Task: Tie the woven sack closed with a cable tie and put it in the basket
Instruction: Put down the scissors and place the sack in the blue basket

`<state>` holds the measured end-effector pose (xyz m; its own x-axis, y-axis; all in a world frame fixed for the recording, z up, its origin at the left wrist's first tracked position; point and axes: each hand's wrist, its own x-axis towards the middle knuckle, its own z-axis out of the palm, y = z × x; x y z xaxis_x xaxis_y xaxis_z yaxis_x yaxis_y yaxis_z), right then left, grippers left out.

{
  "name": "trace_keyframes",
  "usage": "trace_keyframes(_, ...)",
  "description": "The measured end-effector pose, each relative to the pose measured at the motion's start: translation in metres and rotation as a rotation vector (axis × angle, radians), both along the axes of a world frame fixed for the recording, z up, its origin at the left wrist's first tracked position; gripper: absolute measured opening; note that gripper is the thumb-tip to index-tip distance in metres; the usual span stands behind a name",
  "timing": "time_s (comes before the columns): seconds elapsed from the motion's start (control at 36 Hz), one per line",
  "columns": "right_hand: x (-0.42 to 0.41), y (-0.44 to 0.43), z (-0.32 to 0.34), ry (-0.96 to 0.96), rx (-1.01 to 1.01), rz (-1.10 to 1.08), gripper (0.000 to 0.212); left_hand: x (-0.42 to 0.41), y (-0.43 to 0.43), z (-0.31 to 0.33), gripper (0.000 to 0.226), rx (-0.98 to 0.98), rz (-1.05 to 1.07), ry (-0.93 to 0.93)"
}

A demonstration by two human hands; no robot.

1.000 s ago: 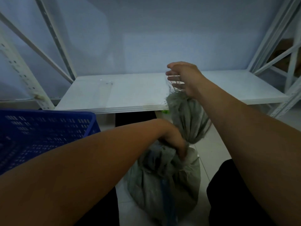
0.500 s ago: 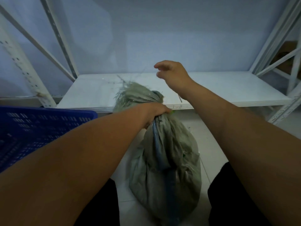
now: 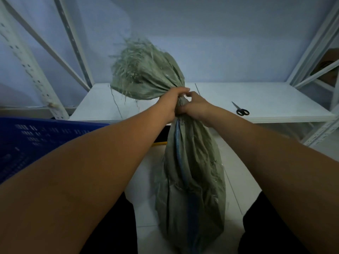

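Both hands are clenched round the gathered neck of the sack [image 3: 190,171]. The left hand [image 3: 171,105] wraps it from the left with fingers curled over the top, and the right hand [image 3: 197,107] grips it from the right, the two touching at the knuckles. Above the hands the frayed mouth of the sack flares up and to the left. Below them the body hangs down between the person's dark-clad knees over the tiled floor [image 3: 233,162], a blue stripe running down its length. The blue basket [image 3: 36,140] sits at the left behind the left forearm, with the sack outside it. Beyond the hands is a white shelf [image 3: 275,96] carrying black-handled scissors [image 3: 240,109] to the right. A thin pale strip [image 3: 197,88] just behind the right hand is perhaps the cable tie, but it is too faint to be sure.
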<state>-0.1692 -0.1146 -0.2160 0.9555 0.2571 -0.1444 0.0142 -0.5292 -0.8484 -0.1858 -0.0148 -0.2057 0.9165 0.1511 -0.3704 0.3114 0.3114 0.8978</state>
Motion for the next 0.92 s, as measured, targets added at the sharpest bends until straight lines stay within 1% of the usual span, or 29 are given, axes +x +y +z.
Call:
trace_keyframes(0.06, -0.005, 0.011, 0.0, -0.174, -0.228, 0.05, 0.051, 0.001, 0.002, 0.005, 0.033, -0.044, 0.042, -0.003)
trace_keyframes(0.08, -0.009, 0.016, 0.001, -0.226, -0.333, 0.096, 0.036, 0.003, 0.004, 0.007, 0.037, -0.065, 0.062, -0.013)
trace_keyframes(0.11, -0.011, 0.02, 0.0, -0.272, -0.403, 0.134, 0.025, 0.005, 0.006, 0.008, 0.034, -0.074, 0.079, -0.032)
trace_keyframes(0.17, -0.016, 0.022, 0.002, -0.299, -0.445, 0.184, 0.001, 0.007, 0.013, 0.011, 0.015, -0.11, 0.086, -0.081)
trace_keyframes(0.19, -0.017, 0.021, 0.001, -0.303, -0.438, 0.187, 0.01, 0.009, 0.016, 0.011, 0.006, -0.148, 0.084, -0.104)
trace_keyframes(0.22, -0.016, 0.02, 0.0, -0.312, -0.439, 0.198, 0.015, 0.009, 0.019, 0.012, 0.001, -0.192, 0.082, -0.119)
trace_keyframes(0.28, -0.016, 0.019, -0.001, -0.325, -0.452, 0.215, 0.02, 0.01, 0.025, 0.013, 0.012, -0.24, 0.077, -0.132)
trace_keyframes(0.33, -0.016, 0.018, -0.002, -0.335, -0.449, 0.231, 0.022, 0.011, 0.029, 0.013, 0.018, -0.255, 0.065, -0.139)
trace_keyframes(0.44, -0.015, 0.012, -0.002, -0.334, -0.416, 0.239, 0.009, 0.012, 0.033, 0.017, 0.02, -0.296, 0.076, -0.149)
trace_keyframes(0.56, -0.017, 0.0, -0.002, -0.362, -0.431, 0.243, 0.012, 0.01, 0.039, 0.023, 0.015, -0.319, 0.093, -0.189)
trace_keyframes(0.64, -0.018, -0.01, -0.003, -0.359, -0.501, 0.278, 0.014, 0.012, 0.051, 0.027, 0.014, -0.32, 0.139, -0.219)
trace_keyframes(0.75, -0.019, -0.019, -0.011, -0.336, -0.604, 0.318, 0.016, 0.014, 0.069, 0.032, 0.022, -0.291, 0.212, -0.234)
trace_keyframes(0.83, -0.021, -0.02, -0.014, -0.328, -0.616, 0.335, 0.015, 0.011, 0.08, 0.031, 0.029, -0.249, 0.248, -0.209)
trace_keyframes(0.92, -0.022, -0.015, -0.016, -0.338, -0.614, 0.339, 0.014, 0.01, 0.088, 0.029, 0.03, -0.246, 0.278, -0.187)
